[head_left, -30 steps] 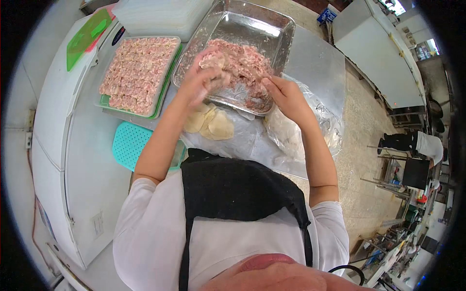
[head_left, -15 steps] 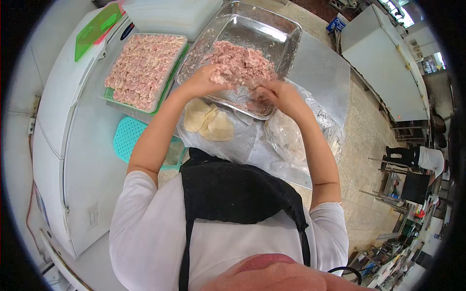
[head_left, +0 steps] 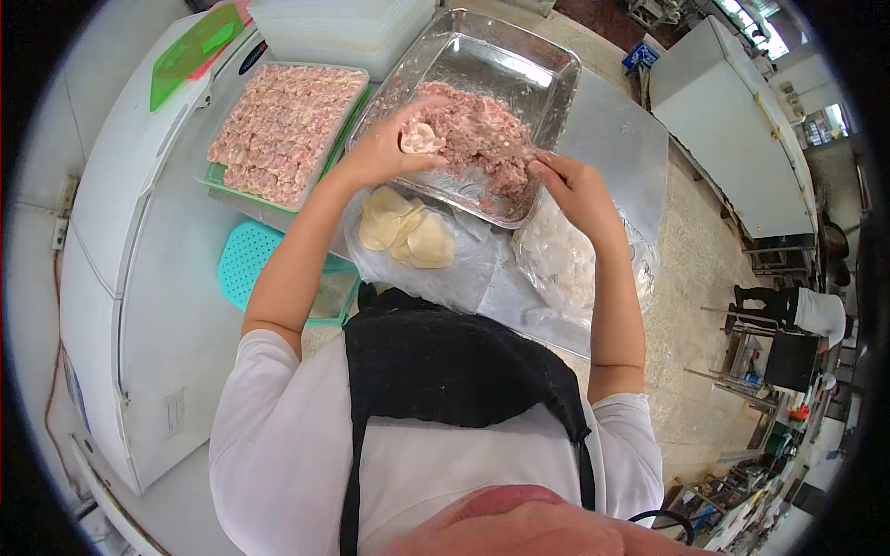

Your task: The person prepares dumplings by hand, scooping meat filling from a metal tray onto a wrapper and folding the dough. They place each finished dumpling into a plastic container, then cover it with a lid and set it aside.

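Note:
In the head view my left hand (head_left: 385,148) curls around a small filled dumpling (head_left: 419,138) with an open top, over the left part of a metal tray (head_left: 510,56). Ground meat (head_left: 477,125) lies heaped in that tray. My right hand (head_left: 577,190) is pinched at the tray's right side, beside the meat; what it holds is too small to make out. Round dough wrappers (head_left: 408,232) lie on a plastic sheet below the tray. A clear plastic bag (head_left: 561,255) with pale contents lies under my right forearm.
A tray of finished dumplings (head_left: 283,130) in rows stands at the left on a green base. Stacked clear containers (head_left: 343,32) are behind it. A turquoise perforated basket (head_left: 246,264) is at the lower left. Another person (head_left: 820,310) bends at the far right.
My right hand has moved away from my left, toward the tray's right side. My left hand has turned, and the dumpling's open top now shows.

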Available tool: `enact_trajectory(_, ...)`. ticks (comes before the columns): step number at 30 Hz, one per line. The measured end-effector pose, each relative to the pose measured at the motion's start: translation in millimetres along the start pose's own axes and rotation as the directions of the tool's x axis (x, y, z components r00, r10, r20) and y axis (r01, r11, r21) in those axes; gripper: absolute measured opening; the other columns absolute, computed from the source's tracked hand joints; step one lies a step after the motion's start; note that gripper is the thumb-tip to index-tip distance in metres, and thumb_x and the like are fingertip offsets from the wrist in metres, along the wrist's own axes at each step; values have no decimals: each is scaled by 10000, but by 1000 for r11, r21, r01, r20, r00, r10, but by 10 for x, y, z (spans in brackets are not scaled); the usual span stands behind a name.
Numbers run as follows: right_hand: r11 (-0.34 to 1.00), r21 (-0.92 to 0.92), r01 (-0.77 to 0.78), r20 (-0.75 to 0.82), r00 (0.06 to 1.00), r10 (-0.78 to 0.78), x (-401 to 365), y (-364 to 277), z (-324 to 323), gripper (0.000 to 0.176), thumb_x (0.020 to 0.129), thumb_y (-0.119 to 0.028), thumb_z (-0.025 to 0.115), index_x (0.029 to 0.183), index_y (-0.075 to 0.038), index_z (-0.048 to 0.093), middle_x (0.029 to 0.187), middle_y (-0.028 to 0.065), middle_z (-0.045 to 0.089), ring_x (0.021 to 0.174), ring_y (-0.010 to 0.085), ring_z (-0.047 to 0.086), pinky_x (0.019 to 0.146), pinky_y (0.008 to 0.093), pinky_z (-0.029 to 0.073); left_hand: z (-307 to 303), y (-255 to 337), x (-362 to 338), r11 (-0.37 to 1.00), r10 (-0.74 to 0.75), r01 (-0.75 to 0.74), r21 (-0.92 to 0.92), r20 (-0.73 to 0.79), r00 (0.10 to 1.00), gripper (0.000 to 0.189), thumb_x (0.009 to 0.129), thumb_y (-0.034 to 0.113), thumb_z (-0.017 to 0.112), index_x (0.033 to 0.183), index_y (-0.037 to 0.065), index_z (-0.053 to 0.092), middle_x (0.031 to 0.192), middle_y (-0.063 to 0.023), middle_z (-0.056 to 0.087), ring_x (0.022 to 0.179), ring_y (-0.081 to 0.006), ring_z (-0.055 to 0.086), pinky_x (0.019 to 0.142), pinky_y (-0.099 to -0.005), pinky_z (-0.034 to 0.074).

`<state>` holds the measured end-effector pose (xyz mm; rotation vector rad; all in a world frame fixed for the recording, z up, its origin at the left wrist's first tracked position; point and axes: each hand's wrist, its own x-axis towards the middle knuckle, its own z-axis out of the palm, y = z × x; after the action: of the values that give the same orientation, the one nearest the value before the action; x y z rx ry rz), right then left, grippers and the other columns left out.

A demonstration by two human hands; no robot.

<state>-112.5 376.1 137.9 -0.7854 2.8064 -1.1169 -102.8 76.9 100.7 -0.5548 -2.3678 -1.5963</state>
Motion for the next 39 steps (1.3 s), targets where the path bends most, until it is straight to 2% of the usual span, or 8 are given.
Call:
enact_trajectory(5,989,83,123,104,986,-131,-29,-381,294,267,917,-246,601,1078,-43,665,949,183,672,791,230,649,723,323,489,-148,235,66,998,43,-56,29,341,939,411,709,184,789,1055,35,627,1024,-92,663,909,-175,616,830,-325,479)
enact_trajectory(12,884,-438,163,-92,970,-224,-42,-968,370,199,897,-279,592,995,-124,667,791,110,622,722,322,630,594,419,497,-475,23,-57,994,-49,30,108,183,982,381,710,219,793,997,46,612,982,-89,651,924,-185,610,831,-322,472)
enact_trajectory(14,879,-422,220,-71,959,-275,-6,-1114,562,203,898,-273,594,1003,-116,668,792,114,625,724,324,629,602,416,501,-676,77,-89,989,82,-111,98,264,961,420,715,243,796,1034,46,605,1019,-102,647,965,-198,603,856,-330,461)
enact_trajectory(23,970,-195,145,83,988,-131,203,-1783,1201,267,949,-284,516,1029,-36,574,845,226,616,787,415,597,667,471,462,-1537,-6,-603,1000,18,-15,-19,196,980,409,732,264,795,1027,41,621,1031,-99,647,939,-198,606,869,-319,451)
enact_trajectory(29,995,-82,50,24,999,-48,132,-1974,1512,266,931,-253,566,1012,-4,612,854,230,627,799,399,614,689,411,475,-2414,-441,-1052,984,-59,31,173,159,985,502,720,377,789,1085,65,643,1039,-106,638,913,-233,596,814,-339,473)
enact_trajectory(32,997,-42,-62,-15,998,61,-51,-1804,1567,277,930,-224,580,1098,-11,633,891,192,665,800,298,653,718,342,482,-2996,-782,-1315,957,-288,287,46,15,958,523,721,347,772,1130,57,624,1111,-109,609,923,-240,584,805,-348,471)
enact_trajectory(34,979,53,-197,-55,978,200,-188,-1691,1612,277,938,-223,572,1105,-11,635,848,133,670,761,205,621,723,318,473,-3298,-1026,-1460,841,-289,298,452,-91,953,542,724,298,737,1194,66,599,1194,-145,570,978,-282,583,835,-373,478)
enact_trajectory(39,885,184,-427,-32,897,440,-378,-1547,1608,305,939,-220,580,1123,17,633,819,48,640,766,98,541,717,260,449,-3433,-1251,-1569,684,-227,230,692,-99,969,677,721,256,701,1335,95,463,1091,-199,610,942,-358,607,862,-412,487)
